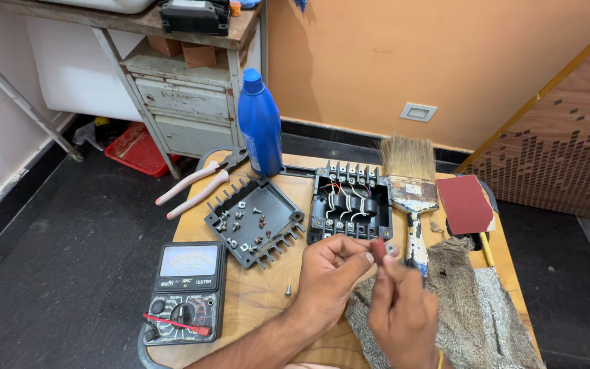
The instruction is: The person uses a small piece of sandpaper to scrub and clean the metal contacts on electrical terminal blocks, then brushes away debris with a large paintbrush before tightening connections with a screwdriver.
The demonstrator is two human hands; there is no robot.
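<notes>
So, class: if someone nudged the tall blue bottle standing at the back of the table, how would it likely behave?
The blue bottle stands upright, tall on a narrow base, so it would probably tip rather than slide. It stands near the table edge, so it might fall off. It looks like smooth plastic, likely a bit slippery; how full it is cannot be seen.

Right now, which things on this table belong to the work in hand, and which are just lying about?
In hand:
left hand
right hand
small reddish piece
open black terminal box
black lid holding screws

Lying about:
multimeter
pliers
blue bottle
paintbrush
cloth
</notes>
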